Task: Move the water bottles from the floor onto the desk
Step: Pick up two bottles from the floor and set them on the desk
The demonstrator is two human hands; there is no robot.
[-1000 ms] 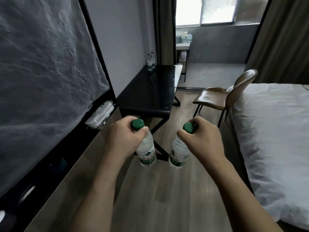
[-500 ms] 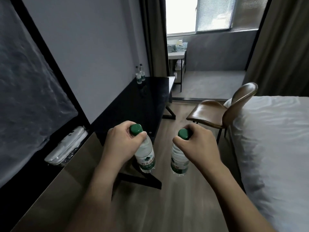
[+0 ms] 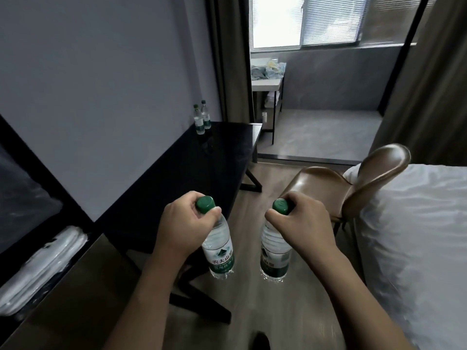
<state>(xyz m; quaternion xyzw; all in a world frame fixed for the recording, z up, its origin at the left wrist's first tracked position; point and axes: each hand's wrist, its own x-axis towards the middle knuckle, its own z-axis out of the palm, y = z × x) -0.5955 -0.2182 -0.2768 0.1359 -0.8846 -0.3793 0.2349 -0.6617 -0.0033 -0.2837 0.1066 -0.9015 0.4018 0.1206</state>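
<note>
Both forearms are bare to the bottom edge of the frame; left hand point(image 3: 185, 228) and right hand point(image 3: 302, 227) wear no gloves or rings.

Two green-capped water bottles point(image 3: 219, 251) point(image 3: 275, 256) upright in midair; two more point(image 3: 202, 120) on black desk point(image 3: 202, 168).

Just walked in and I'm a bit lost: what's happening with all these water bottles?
A person is carrying two green-capped water bottles, one in each hand, gripped near the cap. The left hand holds the left bottle and the right hand holds the right bottle, both hanging above the wooden floor. The black desk lies just ahead, with two more bottles already standing at its far corner by the wall. The carried pair is not yet set down.
</note>
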